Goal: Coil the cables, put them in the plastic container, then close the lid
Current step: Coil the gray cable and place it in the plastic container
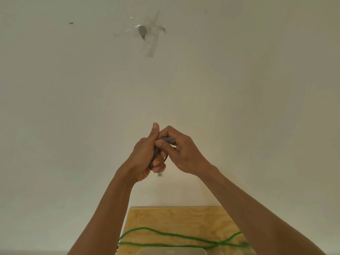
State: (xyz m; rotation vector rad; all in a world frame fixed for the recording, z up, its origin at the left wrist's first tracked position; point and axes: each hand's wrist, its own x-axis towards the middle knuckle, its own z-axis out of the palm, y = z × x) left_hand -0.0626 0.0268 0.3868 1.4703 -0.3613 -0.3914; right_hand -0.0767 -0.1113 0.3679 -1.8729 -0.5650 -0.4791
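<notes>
I hold a bundled grey cable (159, 153) up in front of the wall, well above the table. My left hand (145, 155) is closed around the coil, thumb pointing up. My right hand (181, 151) pinches the upper end of the same grey cable against the left hand. A clear plug (159, 174) hangs out below the left fingers. A green cable (176, 236) lies in loose loops on the wooden table (184, 217). The rim of the translucent plastic container (173, 251) shows at the bottom edge, mostly cut off.
A pale wall fills most of the view. On it, a small grey object is stuck under clear tape (145, 34), high up. The table's back edge meets the wall; its left edge sits near my left forearm.
</notes>
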